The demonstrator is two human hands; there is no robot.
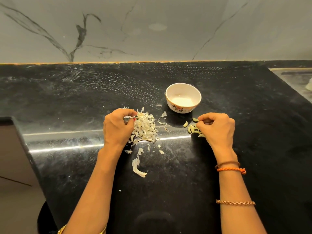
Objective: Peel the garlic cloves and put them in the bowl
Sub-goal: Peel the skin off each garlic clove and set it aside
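The right hand (217, 127), right of centre, curls its fingers over the garlic cloves (192, 128), seemingly pinching one, though the pinch itself is hidden; the left hand (118, 127) curls into the heap of papery skins (145, 127) at centre; a clove could slip and skid across the glossy counter (84, 102); cloves look pale, small, curved; the white bowl (183, 97) stands just above them.
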